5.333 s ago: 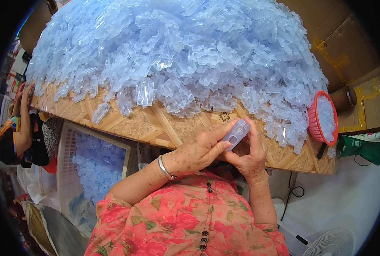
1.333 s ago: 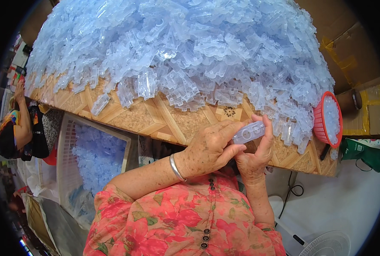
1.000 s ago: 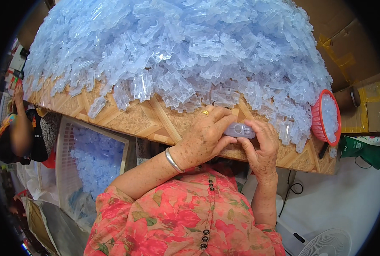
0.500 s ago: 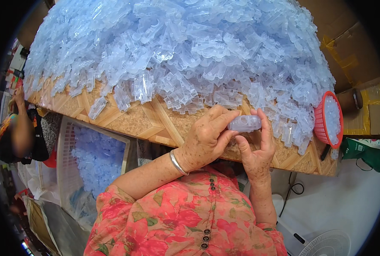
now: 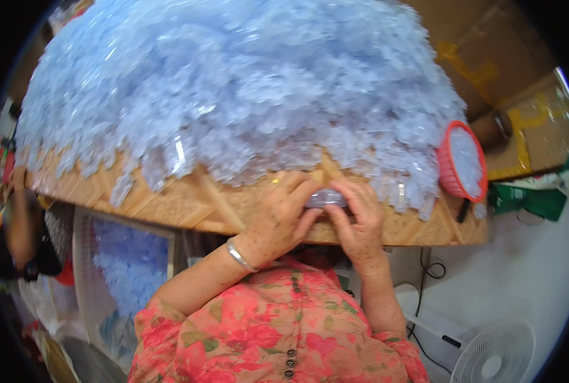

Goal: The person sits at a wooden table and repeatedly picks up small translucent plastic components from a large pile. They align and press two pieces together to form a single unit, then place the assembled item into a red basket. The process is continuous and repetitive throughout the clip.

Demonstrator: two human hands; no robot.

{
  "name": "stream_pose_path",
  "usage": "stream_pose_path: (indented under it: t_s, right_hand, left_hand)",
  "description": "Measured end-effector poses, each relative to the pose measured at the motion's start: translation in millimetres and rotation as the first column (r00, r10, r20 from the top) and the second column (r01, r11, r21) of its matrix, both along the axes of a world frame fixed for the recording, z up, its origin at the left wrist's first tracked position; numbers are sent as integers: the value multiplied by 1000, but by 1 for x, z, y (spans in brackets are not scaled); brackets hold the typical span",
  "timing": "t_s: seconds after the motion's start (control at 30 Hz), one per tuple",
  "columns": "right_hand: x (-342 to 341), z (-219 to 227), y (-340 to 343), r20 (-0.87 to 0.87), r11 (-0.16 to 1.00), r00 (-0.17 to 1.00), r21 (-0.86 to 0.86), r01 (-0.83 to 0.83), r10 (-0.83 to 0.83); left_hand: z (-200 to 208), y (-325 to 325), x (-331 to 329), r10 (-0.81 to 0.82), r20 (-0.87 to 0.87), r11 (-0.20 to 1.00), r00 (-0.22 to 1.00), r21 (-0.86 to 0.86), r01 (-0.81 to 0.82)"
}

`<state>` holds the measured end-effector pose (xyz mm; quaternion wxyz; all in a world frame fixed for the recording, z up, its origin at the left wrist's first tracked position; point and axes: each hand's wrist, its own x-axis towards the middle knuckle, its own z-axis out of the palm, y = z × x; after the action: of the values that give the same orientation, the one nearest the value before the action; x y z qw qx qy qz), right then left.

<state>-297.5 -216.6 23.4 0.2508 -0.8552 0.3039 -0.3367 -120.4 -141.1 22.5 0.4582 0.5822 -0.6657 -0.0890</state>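
Observation:
A small clear plastic piece (image 5: pixel 326 198), rounded and bluish, is pinched between my two hands just above the table's near edge. My left hand (image 5: pixel 280 214), below a silver bangle, grips its left end between thumb and fingers. At its right end, the thumb and fingers of my right hand (image 5: pixel 361 220) close on it. Beyond both hands rises a big heap of similar clear plastic pieces (image 5: pixel 233 96), spilling over the wood-patterned tabletop (image 5: pixel 214 201). Motion blur hides the piece's finer shape.
A red plastic basket (image 5: pixel 449 167) of clear pieces stands at the table's right edge, near a small black object (image 5: pixel 464 210). Below the table at left is a white crate (image 5: pixel 83 268) of pieces. A white fan (image 5: pixel 495 357) stands lower right; cardboard boxes (image 5: pixel 527 127) are behind. Another person (image 5: pixel 22 236) is far left.
Both hands have drawn closer together around the plastic piece, and my right fingers now wrap over its end. The whole view has shifted and is more blurred.

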Motion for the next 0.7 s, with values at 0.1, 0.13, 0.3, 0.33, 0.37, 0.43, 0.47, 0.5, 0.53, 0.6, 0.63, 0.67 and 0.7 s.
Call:
stream_pose_path:
  t_s: [0.1,0.13,0.3,0.33,0.37,0.43,0.47,0.5,0.53,0.6,0.63,0.67,0.7]
  right_hand:
    - [1,6,0,-9,999,1000,-39,-2,2]
    - [-3,14,-4,-12,992,1000,-128,9,-11]
    - [-68,63,-65,-12,781,869,-444,439,-495]
    - [-90,67,-86,-36,705,806,-510,493,-590]
    - [-111,69,-108,-50,623,735,-572,533,-676]
    - [-142,75,-141,-186,593,614,-570,569,-767]
    - [-154,76,-154,-252,575,541,-571,586,-802]
    - [-164,72,-170,-319,576,486,-555,600,-813]
    - [-169,70,-183,-384,575,428,-541,614,-818]
    - [-173,69,-201,-473,576,354,-495,651,-807]
    - [-170,69,-206,-499,577,340,-463,673,-797]
    - [-170,70,-209,-526,574,323,-432,695,-787]
    - [-171,70,-212,-518,576,325,-452,681,-791]
  left_hand:
    - [-3,-1,1,-15,-19,1000,1000,-5,15]
    - [-3,-1,-1,-5,-30,1000,1000,2,5]
    - [1,-2,2,-29,18,999,999,28,29]
    - [1,-3,1,-29,17,999,999,30,29]
    - [1,-2,0,-30,19,999,999,37,30]
    - [1,-2,0,-33,14,998,999,49,32]
    - [1,-3,-1,-39,11,998,999,47,39]
    - [1,-3,-1,-38,12,998,999,48,37]
    - [2,-2,0,-37,14,998,999,49,36]
    - [1,-2,0,-30,18,999,999,36,29]
    - [0,-1,0,-25,21,999,999,32,25]
    - [1,-2,0,-25,18,999,1000,27,25]
    - [1,-1,0,-23,16,999,1000,27,22]
